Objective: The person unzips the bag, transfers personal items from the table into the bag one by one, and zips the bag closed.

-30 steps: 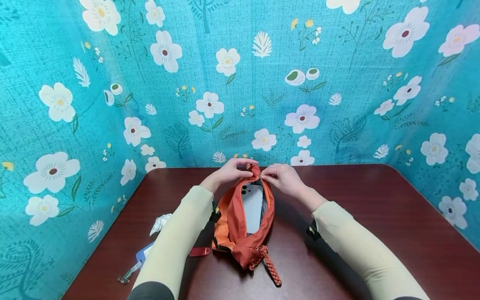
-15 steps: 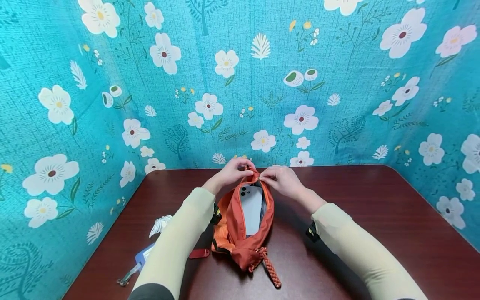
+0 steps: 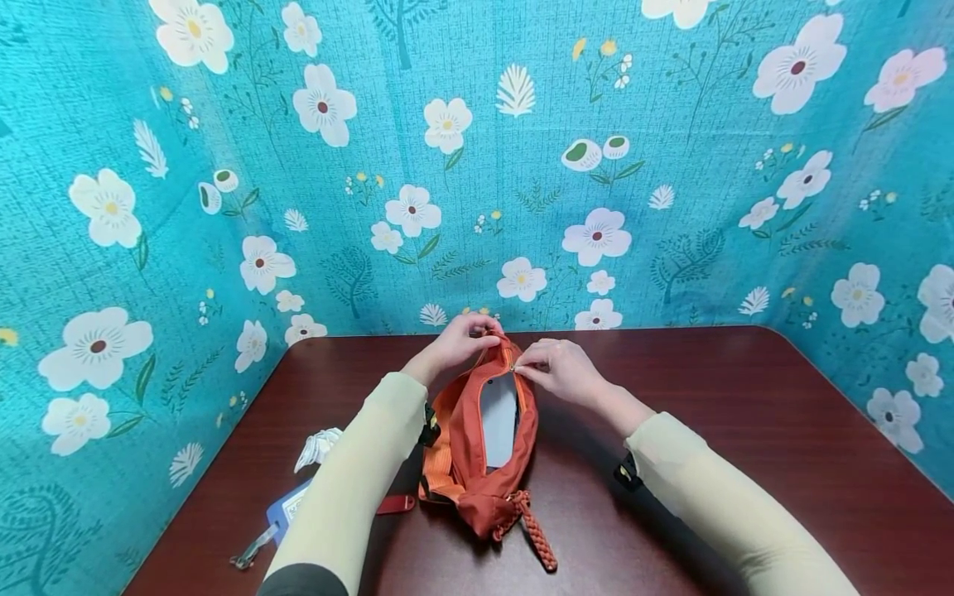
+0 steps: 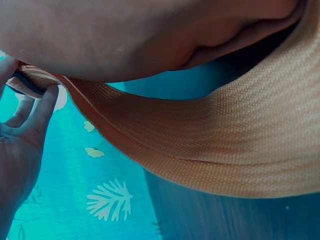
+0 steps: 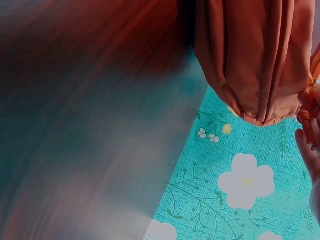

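A rust-red bag (image 3: 465, 422) lies lengthwise on the table, its zipped opening partly parted. Inside it shows a pale phone (image 3: 498, 420). At the bag's far end my left hand (image 3: 456, 341) grips the fabric. Just right of that, my right hand (image 3: 562, 370) pinches the zipper pull at the top of the opening. The left wrist view has the orange strap (image 4: 200, 135) across it and the left hand's fingers (image 4: 44, 112) at the far left. In the right wrist view the bag (image 5: 250, 55) hangs beside the hand's fingertips at the right edge.
Left of the bag on the table (image 3: 671, 389) lie a white bundle (image 3: 316, 448), a blue-edged card with a clip (image 3: 277, 511), and a red item (image 3: 397, 503) partly behind the left sleeve. A braided cord (image 3: 538, 534) hangs off the bag's near end. Floral cloth stands behind.
My right hand has moved slightly toward the bag's near end with the zipper pull. The far part of the opening has closed over the phone's cameras. The left hand stays nearly in place.
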A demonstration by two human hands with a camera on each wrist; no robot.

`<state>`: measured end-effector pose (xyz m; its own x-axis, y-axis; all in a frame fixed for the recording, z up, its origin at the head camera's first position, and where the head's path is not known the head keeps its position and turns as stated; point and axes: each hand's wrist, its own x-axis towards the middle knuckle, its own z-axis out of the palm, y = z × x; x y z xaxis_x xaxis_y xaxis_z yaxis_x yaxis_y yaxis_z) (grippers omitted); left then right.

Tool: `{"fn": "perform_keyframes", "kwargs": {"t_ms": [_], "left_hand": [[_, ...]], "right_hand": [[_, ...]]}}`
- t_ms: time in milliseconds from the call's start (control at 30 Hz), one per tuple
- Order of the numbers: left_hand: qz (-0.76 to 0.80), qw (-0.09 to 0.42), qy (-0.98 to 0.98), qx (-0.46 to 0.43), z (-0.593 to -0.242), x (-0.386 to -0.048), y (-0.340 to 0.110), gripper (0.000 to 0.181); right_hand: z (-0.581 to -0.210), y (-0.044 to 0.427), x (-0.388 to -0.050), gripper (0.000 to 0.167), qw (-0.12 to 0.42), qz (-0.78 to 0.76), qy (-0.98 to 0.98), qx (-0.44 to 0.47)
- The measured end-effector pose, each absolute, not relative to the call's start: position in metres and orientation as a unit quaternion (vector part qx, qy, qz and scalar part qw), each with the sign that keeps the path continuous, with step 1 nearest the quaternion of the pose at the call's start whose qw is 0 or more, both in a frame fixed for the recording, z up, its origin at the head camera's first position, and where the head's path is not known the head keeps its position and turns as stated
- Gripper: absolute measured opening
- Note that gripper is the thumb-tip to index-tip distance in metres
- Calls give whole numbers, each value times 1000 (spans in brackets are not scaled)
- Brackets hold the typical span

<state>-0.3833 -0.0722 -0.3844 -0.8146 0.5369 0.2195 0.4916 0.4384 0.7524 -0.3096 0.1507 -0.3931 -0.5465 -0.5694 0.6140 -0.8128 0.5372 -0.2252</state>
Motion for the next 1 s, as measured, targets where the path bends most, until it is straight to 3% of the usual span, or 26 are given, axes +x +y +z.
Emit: {"fn": "perform_keyframes", "kwargs": {"t_ms": [733,1000], "left_hand": [[455,29,856,244,-392,-385,-63,11],[468,36,860,199,-395,-388,-65,13]], "right_hand": [[-402,143,-252,3,178,261,-804,503],[-396,137,-224,11,129,296,-776,542]]}}
